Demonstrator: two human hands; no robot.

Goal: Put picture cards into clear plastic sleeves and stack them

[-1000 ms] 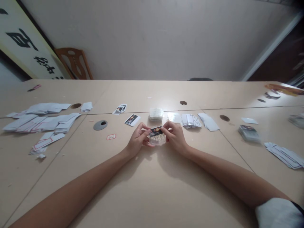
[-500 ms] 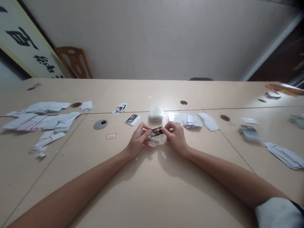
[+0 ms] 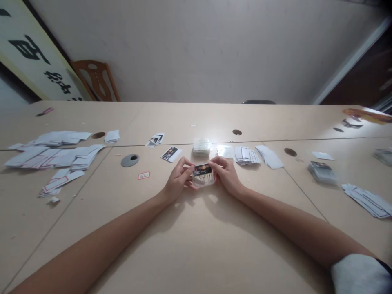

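Note:
Between my two hands is a small clear plastic box [image 3: 204, 179] with pale contents. A black printed label [image 3: 202, 169] with a coloured picture lies across its upper part. My left hand [image 3: 181, 175] grips the box's left side, thumb at the label's left corner. My right hand [image 3: 225, 173] holds the right side, thumb and fingers near the label's right corner. Just beyond stands a stack of clear boxes [image 3: 201, 147]. A black-and-white printed card [image 3: 171, 154] lies beyond my left hand, and a clear flat piece [image 3: 225, 151] beyond my right.
White paper slips [image 3: 55, 153] are spread at the left. More slips [image 3: 247, 155] and blank white sheets [image 3: 270, 157] lie right of the box stack. Labelled boxes [image 3: 322, 172] and another slip pile [image 3: 366, 200] are farther right. A grey cable grommet [image 3: 130, 160] sits in the tabletop.
My right thumb and fingers have shifted slightly along the label's right edge, and more of the label shows. The box is tilted a little differently. Nothing else has moved.

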